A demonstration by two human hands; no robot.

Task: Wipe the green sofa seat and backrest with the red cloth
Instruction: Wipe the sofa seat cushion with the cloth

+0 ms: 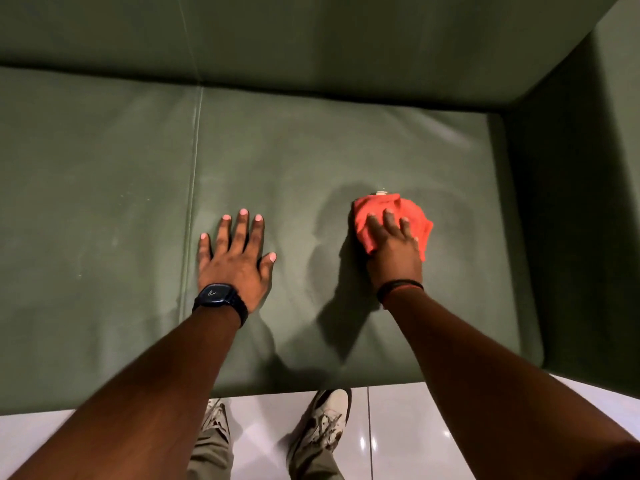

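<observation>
The right hand (393, 247) presses the bunched red cloth (391, 220) onto the green sofa seat (311, 150), toward its right end near the armrest (568, 202), fingers curled over the wad. The left hand (235, 258) lies flat, fingers spread and empty, just right of the seat seam (194, 174). A small pale scrap (381, 192) touches the cloth's far edge; a stroke may shove it into the backrest (311, 39) crease. Bunched cloth risks streaky coverage.

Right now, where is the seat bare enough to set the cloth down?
Left seat cushion, beyond the seam, is bare. So is the strip between backrest and both hands. Crowded: left hand flat, right hand on the red cloth.
</observation>
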